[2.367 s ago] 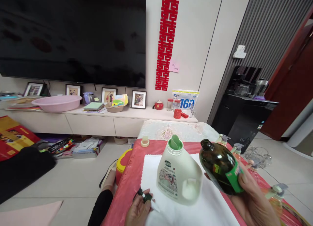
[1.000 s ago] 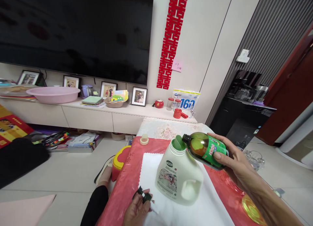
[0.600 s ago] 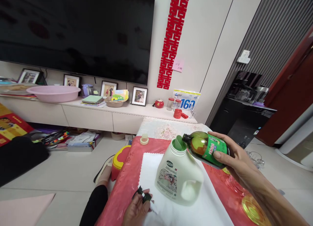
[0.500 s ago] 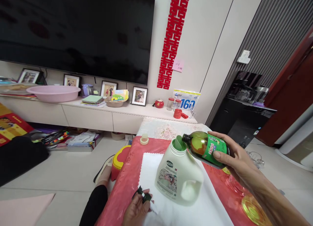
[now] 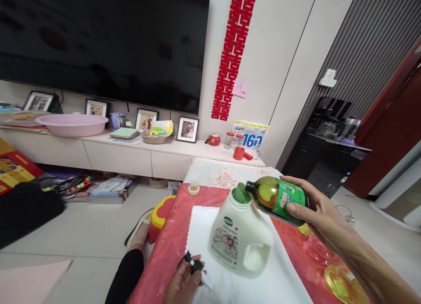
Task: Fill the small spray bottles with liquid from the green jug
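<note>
My right hand (image 5: 314,207) is wrapped round a green bottle (image 5: 274,199) with a green label, tipped nearly level. Its black neck rests at or just over the open mouth of a pale green detergent jug (image 5: 241,238), which stands upright. Whether liquid is flowing I cannot make out. Low in the view, my left hand (image 5: 184,280) pinches a dark pump top (image 5: 194,264) with a whitish tube. Beyond the jug sits a pale cap (image 5: 194,188).
A white cloth (image 5: 199,225) lies under the jug on a red-covered table (image 5: 164,251). Coloured glass dishes (image 5: 338,282) stand along the right edge. At left are a red and yellow stool (image 5: 161,214) and a leg. Behind runs a low cabinet (image 5: 118,155) carrying a pink basin (image 5: 74,124).
Almost nothing differs. Both hands, the tilted bottle and the jug keep their places, with only a very slight shift of the camera.
</note>
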`<state>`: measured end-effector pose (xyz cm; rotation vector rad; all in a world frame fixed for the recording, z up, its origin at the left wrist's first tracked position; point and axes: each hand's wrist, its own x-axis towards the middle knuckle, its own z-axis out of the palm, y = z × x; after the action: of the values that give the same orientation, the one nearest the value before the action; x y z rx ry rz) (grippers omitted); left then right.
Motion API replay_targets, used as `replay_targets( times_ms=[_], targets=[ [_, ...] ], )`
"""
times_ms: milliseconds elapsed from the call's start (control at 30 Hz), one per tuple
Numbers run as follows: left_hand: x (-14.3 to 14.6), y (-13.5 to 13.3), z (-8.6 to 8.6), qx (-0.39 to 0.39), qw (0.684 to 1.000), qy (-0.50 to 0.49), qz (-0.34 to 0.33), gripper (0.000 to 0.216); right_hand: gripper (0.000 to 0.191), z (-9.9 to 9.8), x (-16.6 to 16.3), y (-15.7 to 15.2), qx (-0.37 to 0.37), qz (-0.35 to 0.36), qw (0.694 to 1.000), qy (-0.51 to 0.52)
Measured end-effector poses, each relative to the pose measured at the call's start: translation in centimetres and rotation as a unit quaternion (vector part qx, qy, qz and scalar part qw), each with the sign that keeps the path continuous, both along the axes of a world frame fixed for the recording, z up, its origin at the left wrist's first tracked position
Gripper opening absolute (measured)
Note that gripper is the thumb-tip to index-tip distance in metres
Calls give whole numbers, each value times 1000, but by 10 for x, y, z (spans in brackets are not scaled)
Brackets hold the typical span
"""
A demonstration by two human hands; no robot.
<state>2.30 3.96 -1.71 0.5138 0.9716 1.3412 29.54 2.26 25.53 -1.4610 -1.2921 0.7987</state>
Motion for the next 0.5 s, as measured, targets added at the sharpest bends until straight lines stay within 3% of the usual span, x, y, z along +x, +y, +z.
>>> replay_targets(
  times_ms=[500],
  targets=[
    [1, 0, 1, -5, 1000, -2, 6, 67, 76, 9, -2, 2, 13, 12, 999, -32]
  ],
)
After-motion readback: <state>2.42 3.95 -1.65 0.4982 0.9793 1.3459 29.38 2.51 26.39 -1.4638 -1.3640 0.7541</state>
